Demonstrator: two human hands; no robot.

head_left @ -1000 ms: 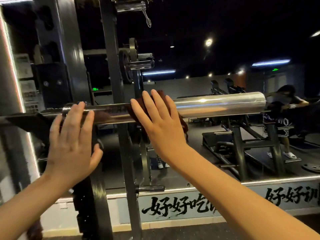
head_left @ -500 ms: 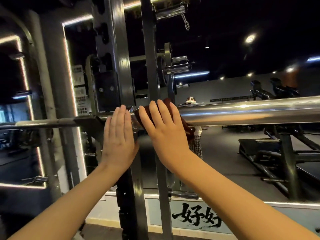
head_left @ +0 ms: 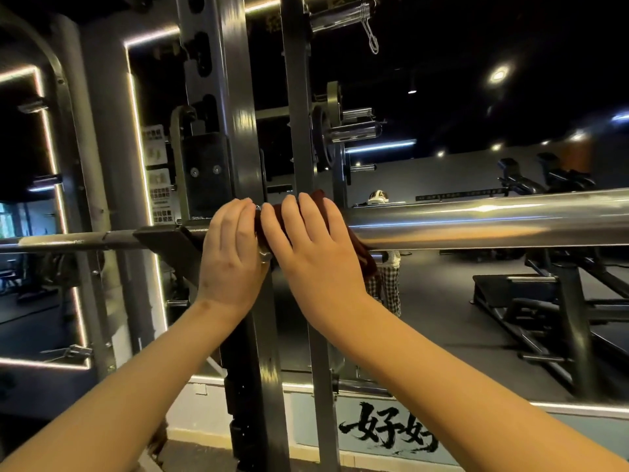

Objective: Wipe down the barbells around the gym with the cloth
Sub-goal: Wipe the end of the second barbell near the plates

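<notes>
Pressing the dark red cloth onto the inner end of the barbell's thick chrome sleeve, close beside the collar, using the right hand with fingers slightly spread and laid straight over the fabric, thumb hidden. Steadying the bar, lying level in the rack, with the left hand, fingers pressed together and bending over the top just left of the collar. Seeming to be partway through this one bar. Not showing by shine alone whether the long sleeve running right is done, and probably leaving the thin shaft going left, plus any other bars in the gym. Working tight against the rack upright and the bar catch, both crowding any leftward stroke. Facing plate pegs behind, a lettered wall below, and someone in checked trousers beyond.
</notes>
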